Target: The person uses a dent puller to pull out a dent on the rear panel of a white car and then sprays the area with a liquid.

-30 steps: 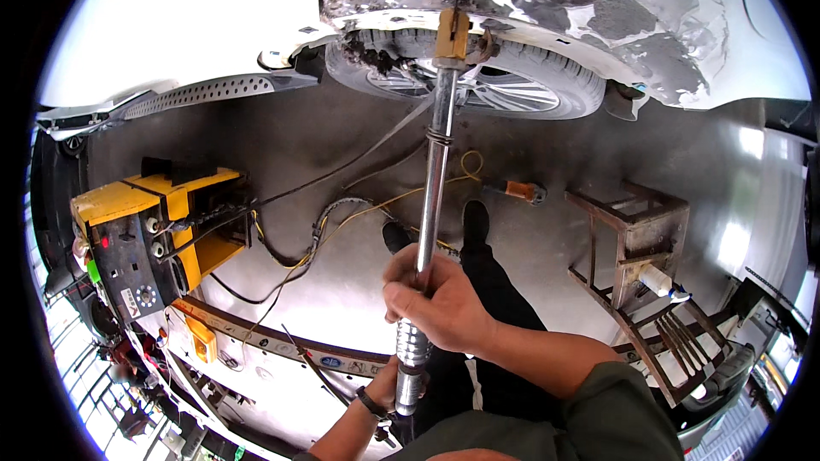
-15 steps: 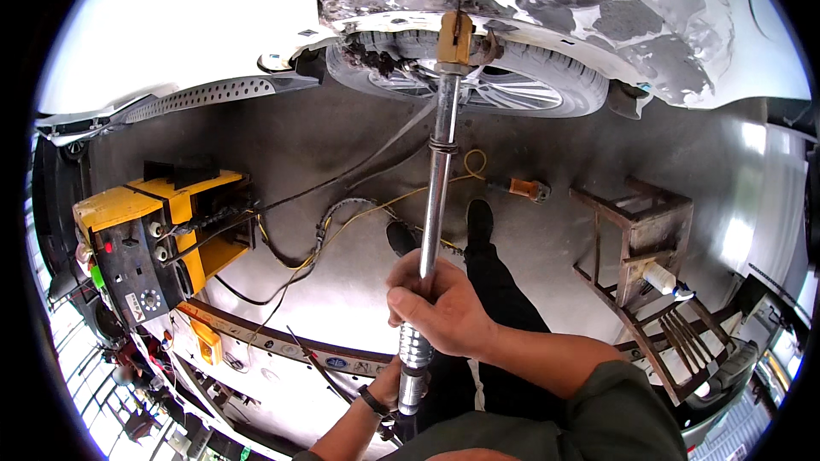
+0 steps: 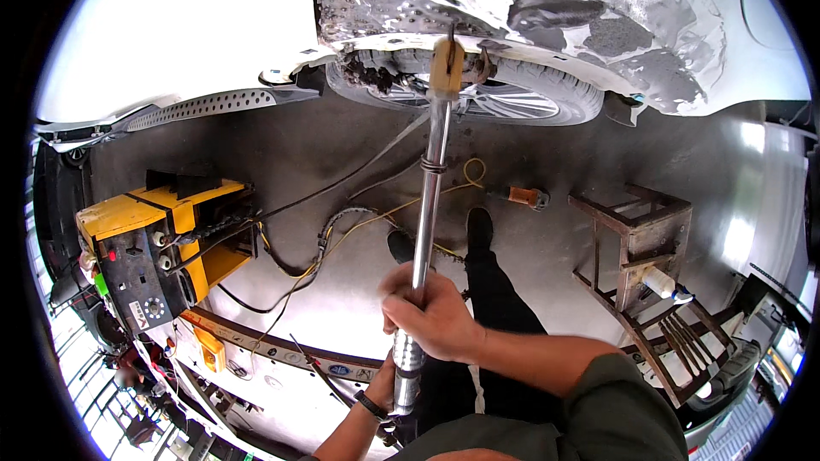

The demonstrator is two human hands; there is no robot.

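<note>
Ahead — the patchy white metal fender (image 3: 547, 13), above the round dark-tyred wheel (image 3: 521, 101). A long silver metal rod (image 3: 426, 213) runs from before the wheel back through the right hand (image 3: 436, 314), the left hand (image 3: 384, 382) beside its near end. A boxy yellow-and-black machine (image 3: 139, 271) stands left; an angular brown frame (image 3: 645, 246) right, a slim white bottle (image 3: 658, 281) on it. Between rod and frame — an orange-and-black power tool (image 3: 524, 196), near a looped yellow cable (image 3: 475, 160).
</note>
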